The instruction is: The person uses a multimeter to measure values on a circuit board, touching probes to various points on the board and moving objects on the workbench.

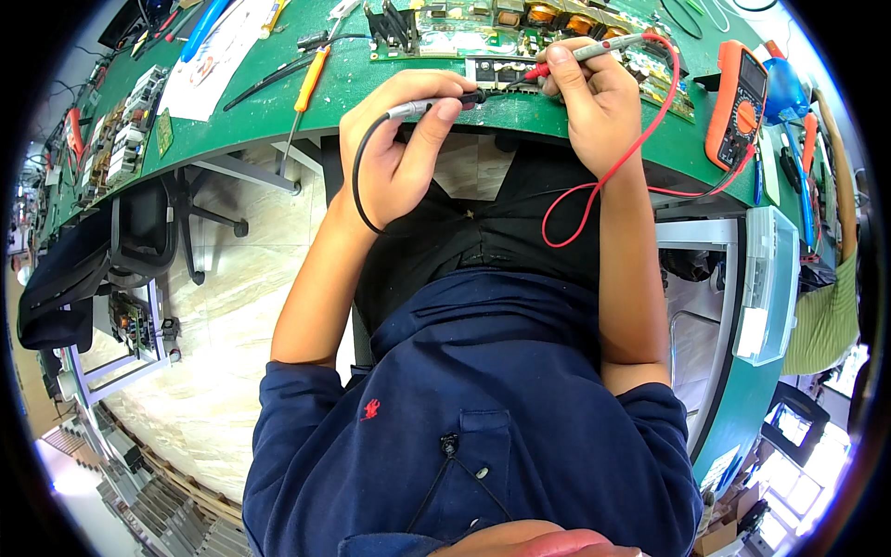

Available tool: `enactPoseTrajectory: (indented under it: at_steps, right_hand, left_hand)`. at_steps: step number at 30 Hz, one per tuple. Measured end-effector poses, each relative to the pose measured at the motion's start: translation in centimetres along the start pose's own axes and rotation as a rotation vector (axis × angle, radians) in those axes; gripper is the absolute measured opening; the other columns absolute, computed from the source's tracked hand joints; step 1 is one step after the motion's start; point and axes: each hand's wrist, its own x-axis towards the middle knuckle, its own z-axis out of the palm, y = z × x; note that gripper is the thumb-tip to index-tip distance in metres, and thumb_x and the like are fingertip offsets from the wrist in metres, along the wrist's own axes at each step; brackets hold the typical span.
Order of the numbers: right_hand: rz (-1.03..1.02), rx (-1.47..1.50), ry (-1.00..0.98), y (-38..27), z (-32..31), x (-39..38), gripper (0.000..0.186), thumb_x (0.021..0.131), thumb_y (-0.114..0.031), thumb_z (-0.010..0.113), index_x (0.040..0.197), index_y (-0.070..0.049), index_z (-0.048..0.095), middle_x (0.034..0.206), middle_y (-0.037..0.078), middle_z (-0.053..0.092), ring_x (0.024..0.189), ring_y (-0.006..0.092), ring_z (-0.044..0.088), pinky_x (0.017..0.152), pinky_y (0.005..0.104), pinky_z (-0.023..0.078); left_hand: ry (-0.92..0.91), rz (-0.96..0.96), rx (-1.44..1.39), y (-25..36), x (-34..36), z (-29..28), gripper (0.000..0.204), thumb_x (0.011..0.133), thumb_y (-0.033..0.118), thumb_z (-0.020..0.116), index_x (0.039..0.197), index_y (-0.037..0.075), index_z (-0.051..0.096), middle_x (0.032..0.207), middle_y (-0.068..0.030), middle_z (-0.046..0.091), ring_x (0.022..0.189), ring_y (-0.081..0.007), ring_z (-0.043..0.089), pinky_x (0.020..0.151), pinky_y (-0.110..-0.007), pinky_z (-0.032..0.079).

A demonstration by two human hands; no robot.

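A black-lead test probe [413, 109] lies in my left hand [399, 153], pinched between thumb and fingers, its tip end toward the terminal block. My right hand [594, 102] grips the red-lead test probe [608, 46], which slants down-left to the same place. Both tips are at or close to the black terminal block [501, 72] on the near edge of a green circuit board [455, 42]; I cannot tell whether they touch metal. The red lead loops past my right wrist to an orange multimeter [738, 107] at the right. The black lead hangs by my left wrist.
An orange-handled screwdriver [313, 79] lies left of the board, beside black cables and a white sheet [213, 74]. More circuit boards [121, 139] line the far left of the green bench. A black office chair [144, 227] stands below. Another person's sleeve [826, 320] shows at right.
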Motion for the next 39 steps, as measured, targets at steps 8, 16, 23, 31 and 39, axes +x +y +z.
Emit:
enactPoseTrajectory:
  at_steps: [8,16,23,31,39]
  right_hand:
    - [-0.030,-0.062,0.021,0.3,0.0,0.1,0.022,0.094,-0.021,0.059,0.090,0.001,0.063,0.073,0.003,0.061,0.068,0.0077,0.056,0.064,0.0223,0.044]
    - [-0.064,-0.083,0.083,0.3,0.4,-0.1,0.023,0.093,-0.022,0.060,0.090,0.000,0.064,0.072,0.003,0.063,0.069,0.0087,0.059,0.066,0.0237,0.046]
    - [-0.071,-0.160,0.017,0.5,0.2,-0.4,0.024,0.096,-0.020,0.055,0.095,0.003,0.063,0.084,0.005,0.065,0.076,0.0105,0.060,0.073,0.0240,0.048]
    - [-0.127,-0.088,-0.036,1.0,-0.1,-0.3,0.023,0.097,-0.019,0.054,0.095,0.003,0.062,0.087,0.007,0.065,0.076,0.0102,0.058,0.072,0.0235,0.047]
    - [-0.240,-0.057,-0.005,0.3,0.0,-0.4,0.024,0.097,-0.019,0.052,0.097,0.002,0.062,0.090,0.008,0.065,0.078,0.0107,0.059,0.074,0.0235,0.047]
  left_hand:
    - [-0.075,0.254,0.185,0.1,-0.3,0.2,0.010,0.082,-0.002,0.064,0.092,-0.005,0.062,0.091,-0.0167,0.068,0.083,-0.0253,0.066,0.075,-0.031,0.052]
    - [-0.088,0.121,0.105,-0.3,-0.6,-1.1,0.015,0.095,0.004,0.048,0.104,-0.006,0.055,0.104,-0.0230,0.062,0.095,-0.0251,0.063,0.081,-0.035,0.055]
    - [-0.073,0.085,0.031,-0.2,-0.5,-1.4,0.014,0.096,0.004,0.047,0.104,-0.006,0.054,0.103,-0.0224,0.062,0.093,-0.0236,0.064,0.081,-0.034,0.055]
    - [-0.052,0.099,-0.052,-0.9,-0.5,-1.2,0.015,0.096,0.005,0.046,0.102,-0.007,0.053,0.101,-0.0227,0.063,0.094,-0.0247,0.064,0.079,-0.036,0.057]
    - [0.001,0.103,-0.126,-0.7,-0.5,-1.0,0.016,0.096,0.007,0.048,0.101,-0.007,0.055,0.096,-0.0204,0.065,0.088,-0.0232,0.066,0.077,-0.034,0.057]
